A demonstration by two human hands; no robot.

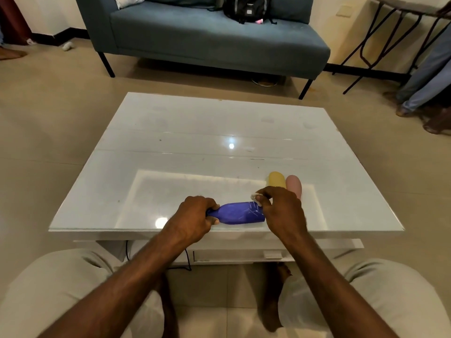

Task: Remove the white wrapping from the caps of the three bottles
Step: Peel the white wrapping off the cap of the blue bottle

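Observation:
A blue bottle (240, 213) lies on its side near the front edge of the white glass-topped table (200, 132). My left hand (195, 219) grips its narrow end, and that end is hidden inside the fist. My right hand (283, 211) rests at the bottle's wide end and pinches a small piece of white wrapping (255, 197) between its fingertips. A yellow bottle (277, 179) and a pink bottle (294, 186) lie side by side just behind my right hand, with their near ends hidden by it.
A blue-grey sofa (207, 40) with a black backpack (247, 7) stands beyond the table. A person's legs (424, 76) and a folding table (400, 11) are at the far right. My knees are under the table's front edge.

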